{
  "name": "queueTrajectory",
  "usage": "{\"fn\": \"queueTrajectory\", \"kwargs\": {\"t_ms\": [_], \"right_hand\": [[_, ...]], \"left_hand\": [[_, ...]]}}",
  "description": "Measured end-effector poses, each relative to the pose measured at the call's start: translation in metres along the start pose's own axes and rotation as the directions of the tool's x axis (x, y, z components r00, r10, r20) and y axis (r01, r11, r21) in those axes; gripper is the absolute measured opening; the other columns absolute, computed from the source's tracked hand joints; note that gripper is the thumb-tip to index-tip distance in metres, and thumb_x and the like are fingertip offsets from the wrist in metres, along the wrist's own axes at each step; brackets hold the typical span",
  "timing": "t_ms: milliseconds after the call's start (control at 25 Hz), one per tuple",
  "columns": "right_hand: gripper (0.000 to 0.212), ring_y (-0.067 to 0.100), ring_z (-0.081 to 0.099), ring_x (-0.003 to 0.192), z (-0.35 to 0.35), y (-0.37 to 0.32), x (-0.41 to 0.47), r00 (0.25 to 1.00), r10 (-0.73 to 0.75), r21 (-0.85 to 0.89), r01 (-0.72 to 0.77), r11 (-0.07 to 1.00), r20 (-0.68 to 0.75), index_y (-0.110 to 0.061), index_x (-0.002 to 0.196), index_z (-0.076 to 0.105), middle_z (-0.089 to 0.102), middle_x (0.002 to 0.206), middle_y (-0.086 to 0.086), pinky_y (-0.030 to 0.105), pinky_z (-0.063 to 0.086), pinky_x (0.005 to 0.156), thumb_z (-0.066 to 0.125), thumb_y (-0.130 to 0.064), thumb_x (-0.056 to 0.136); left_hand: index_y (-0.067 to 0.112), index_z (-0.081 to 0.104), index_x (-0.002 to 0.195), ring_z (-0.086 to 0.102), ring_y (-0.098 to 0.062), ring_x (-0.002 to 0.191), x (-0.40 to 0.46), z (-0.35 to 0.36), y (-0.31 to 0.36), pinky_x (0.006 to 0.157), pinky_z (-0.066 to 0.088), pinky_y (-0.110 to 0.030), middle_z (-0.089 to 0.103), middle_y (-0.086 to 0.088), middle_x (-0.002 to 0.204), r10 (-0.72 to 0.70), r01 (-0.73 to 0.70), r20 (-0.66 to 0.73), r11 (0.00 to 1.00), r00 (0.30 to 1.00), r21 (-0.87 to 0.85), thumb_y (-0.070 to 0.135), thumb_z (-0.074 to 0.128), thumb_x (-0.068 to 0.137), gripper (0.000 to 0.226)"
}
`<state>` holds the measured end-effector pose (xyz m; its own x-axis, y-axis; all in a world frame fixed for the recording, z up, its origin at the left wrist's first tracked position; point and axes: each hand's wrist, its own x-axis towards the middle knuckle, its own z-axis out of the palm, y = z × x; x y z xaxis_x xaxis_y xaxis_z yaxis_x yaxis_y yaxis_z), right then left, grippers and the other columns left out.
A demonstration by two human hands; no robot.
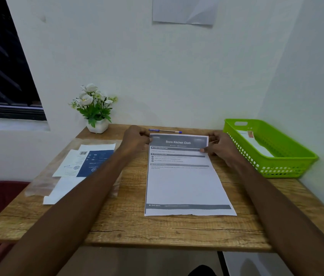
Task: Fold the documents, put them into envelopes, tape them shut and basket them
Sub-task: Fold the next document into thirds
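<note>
Folding the printed document (pixel 185 176) headed "Store Kitchen Cloth" looks like the step in hand, and it appears to be only beginning: the sheet lies flat on the wooden desk (pixel 117 222), its long sides running away from the person. The left hand (pixel 136 139) pinches the document's far left corner, fingers curled over the edge; the right hand (pixel 220 146) pinches the far right corner, thumb on the printed face.

To do it well, I would lift both far corners together and bring the far edge straight toward the near edge, matching corners before pressing any crease. Uneven pulls would skew the fold, and thin paper buckles easily. Pressing the crease from the middle outward should keep it sharp.

Left of the document lie white envelopes (pixel 81 168) on clear plastic wrapping. Right of it stands the green basket (pixel 288 166), with a white item, probably an envelope, inside. Beyond the document's far edge lies a blue pen (pixel 165 131); no tape shows.
</note>
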<state>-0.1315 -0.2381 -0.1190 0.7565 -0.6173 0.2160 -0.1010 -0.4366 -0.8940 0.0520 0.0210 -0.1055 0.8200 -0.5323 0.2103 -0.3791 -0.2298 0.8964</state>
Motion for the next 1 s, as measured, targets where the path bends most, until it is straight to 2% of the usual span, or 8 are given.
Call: {"fn": "queueTrajectory", "kwargs": {"t_ms": [160, 320, 480, 560, 680, 800, 880, 1000], "right_hand": [[0.046, 0.014, 0.059, 0.073, 0.001, -0.002, 0.000, 0.995, -0.092, -0.100, 0.088, 0.991, -0.034, -0.001, 0.104, 0.071, 0.068, 0.083, 0.006, 0.028, 0.050, 0.065, 0.080, 0.018, 0.062], [0.020, 0.005, 0.053, 0.064, 0.001, -0.007, -0.003, 0.970, -0.239, -0.298, 0.214, 0.930, -0.050, -0.004, 0.080, 0.075, 0.068, 0.069, 0.006, 0.026, 0.042, 0.061, 0.080, 0.005, 0.062], [0.015, -0.003, 0.052, 0.054, 0.004, -0.014, -0.009, 0.968, -0.250, -0.403, 0.237, 0.884, 0.022, -0.023, 0.069, 0.071, 0.062, 0.057, -0.017, 0.019, 0.039, 0.054, 0.080, -0.012, 0.063], [0.019, -0.005, 0.059, 0.061, 0.006, -0.017, -0.011, 0.968, -0.244, -0.464, 0.244, 0.852, 0.061, -0.029, 0.072, 0.072, 0.066, 0.063, -0.021, 0.013, 0.040, 0.057, 0.079, -0.012, 0.067], [0.026, 0.006, 0.067, 0.076, 0.009, -0.028, -0.018, 0.965, -0.223, -0.528, 0.261, 0.808, 0.136, -0.027, 0.081, 0.079, 0.073, 0.079, -0.012, 0.022, 0.051, 0.070, 0.069, -0.014, 0.061], [0.034, 0.007, 0.067, 0.080, 0.019, -0.035, -0.028, 0.956, -0.190, -0.587, 0.288, 0.757, 0.224, -0.027, 0.093, 0.081, 0.076, 0.090, -0.010, 0.022, 0.052, 0.075, 0.067, -0.018, 0.063], [0.034, 0.010, 0.068, 0.093, 0.026, -0.038, -0.034, 0.951, -0.167, -0.604, 0.294, 0.740, 0.259, -0.026, 0.103, 0.081, 0.077, 0.104, -0.008, 0.030, 0.056, 0.086, 0.072, -0.018, 0.071], [0.043, 0.019, 0.065, 0.116, 0.033, -0.041, -0.037, 0.923, -0.133, -0.634, 0.348, 0.691, 0.361, -0.024, 0.121, 0.074, 0.073, 0.125, -0.003, 0.039, 0.052, 0.100, 0.074, -0.028, 0.079]], "left_hand": [[0.004, 0.076, 0.097, 0.069, -0.019, 0.079, 0.001, -0.002, 0.004, 0.065, 0.060, -0.034, 0.076, -0.014, 0.093, 0.040, -0.040, -0.057, 0.999, 0.998, 0.002, 0.003, 0.074, 0.087, 0.011], [0.012, 0.080, 0.094, 0.068, -0.013, 0.072, -0.003, -0.003, 0.010, 0.072, 0.060, -0.037, 0.077, -0.007, 0.081, 0.145, -0.141, -0.054, 0.987, 0.988, 0.072, 0.004, 0.081, 0.077, 0.019], [0.026, 0.083, 0.094, 0.070, -0.001, 0.076, -0.009, 0.002, 0.012, 0.070, 0.054, -0.025, 0.078, 0.010, 0.081, 0.275, -0.266, -0.012, 0.939, 0.961, 0.218, 0.019, 0.088, 0.071, 0.024], [0.027, 0.084, 0.093, 0.070, -0.001, 0.078, -0.011, 0.005, 0.015, 0.073, 0.055, -0.026, 0.078, 0.011, 0.082, 0.318, -0.317, 0.047, 0.900, 0.947, 0.300, 0.022, 0.086, 0.073, 0.020], [0.022, 0.084, 0.095, 0.070, 0.000, 0.080, -0.017, 0.012, 0.020, 0.083, 0.060, -0.031, 0.079, 0.009, 0.089, 0.356, -0.417, 0.226, 0.832, 0.907, 0.366, 0.019, 0.084, 0.079, 0.017], [0.021, 0.083, 0.102, 0.072, -0.004, 0.092, -0.024, 0.019, 0.025, 0.088, 0.058, -0.034, 0.079, 0.007, 0.100, 0.372, -0.528, 0.391, 0.719, 0.842, 0.452, 0.022, 0.077, 0.087, 0.016], [0.024, 0.081, 0.109, 0.070, -0.008, 0.102, -0.028, 0.022, 0.028, 0.090, 0.056, -0.036, 0.078, 0.008, 0.108, 0.362, -0.555, 0.431, 0.653, 0.827, 0.515, 0.026, 0.072, 0.090, 0.021], [0.031, 0.076, 0.121, 0.066, -0.016, 0.110, -0.032, 0.023, 0.030, 0.091, 0.052, -0.039, 0.075, 0.005, 0.120, 0.358, -0.580, 0.458, 0.550, 0.814, 0.601, 0.043, 0.065, 0.095, 0.031]]}}
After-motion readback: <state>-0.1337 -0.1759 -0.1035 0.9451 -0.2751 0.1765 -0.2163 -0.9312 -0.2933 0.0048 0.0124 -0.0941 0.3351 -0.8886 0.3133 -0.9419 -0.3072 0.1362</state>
